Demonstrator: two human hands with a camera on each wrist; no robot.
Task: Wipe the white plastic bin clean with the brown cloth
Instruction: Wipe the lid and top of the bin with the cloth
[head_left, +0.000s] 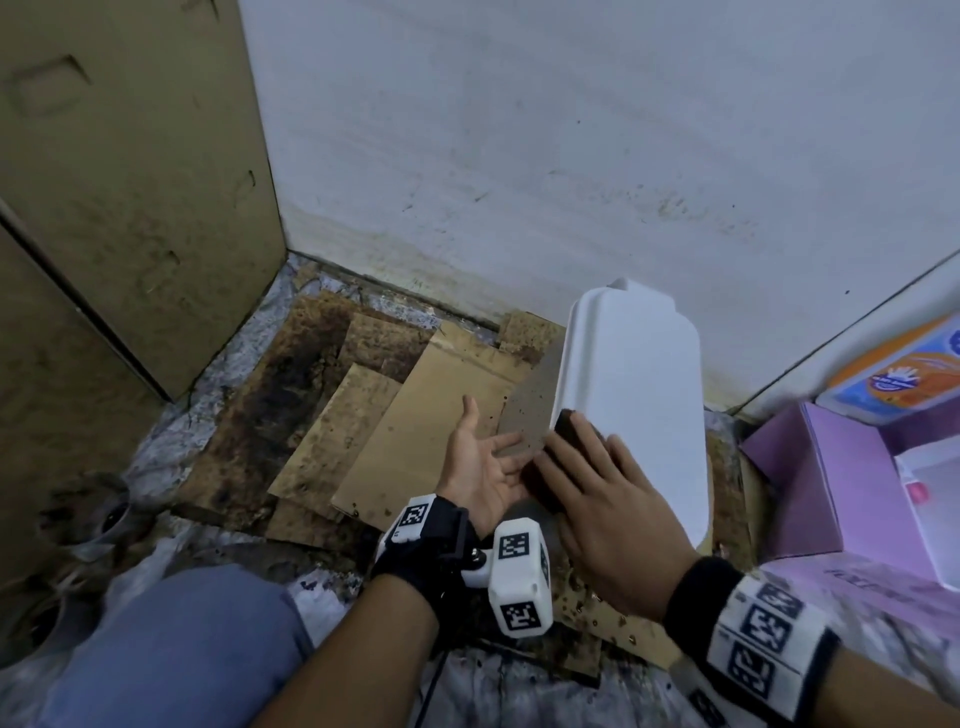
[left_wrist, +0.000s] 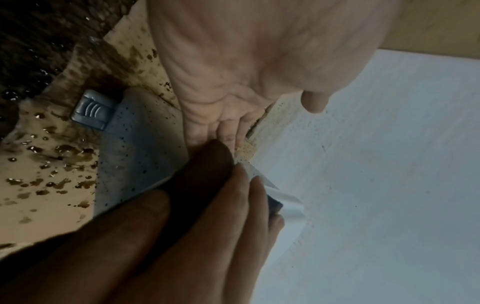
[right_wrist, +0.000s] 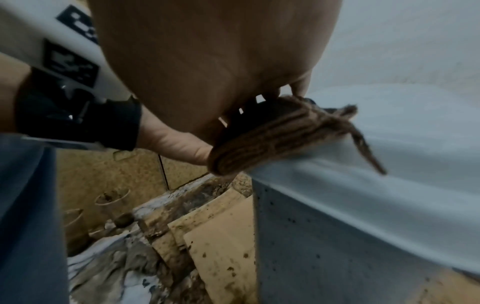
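Observation:
The white plastic bin (head_left: 634, 410) stands by the wall with its lid on; its grey side (right_wrist: 298, 236) is speckled with dark spots. A folded brown cloth (head_left: 566, 421) lies on the lid's left edge. My right hand (head_left: 608, 499) presses down on the cloth with straight, spread fingers. In the right wrist view the cloth (right_wrist: 272, 135) overhangs the rim under my palm. My left hand (head_left: 483, 462) is open, palm turned right, with its fingers laid flat against the bin's side just under the cloth. The left wrist view shows that palm (left_wrist: 226, 82) beside the cloth (left_wrist: 200, 174).
Stained cardboard sheets (head_left: 415, 415) cover the floor left of the bin. A tall cardboard panel (head_left: 130, 208) stands at the left and a white wall (head_left: 519, 130) behind. A purple box (head_left: 810, 478) and an orange-and-blue pack (head_left: 898, 374) sit at the right. Dirty paper cups (right_wrist: 111, 201) lie by my knee.

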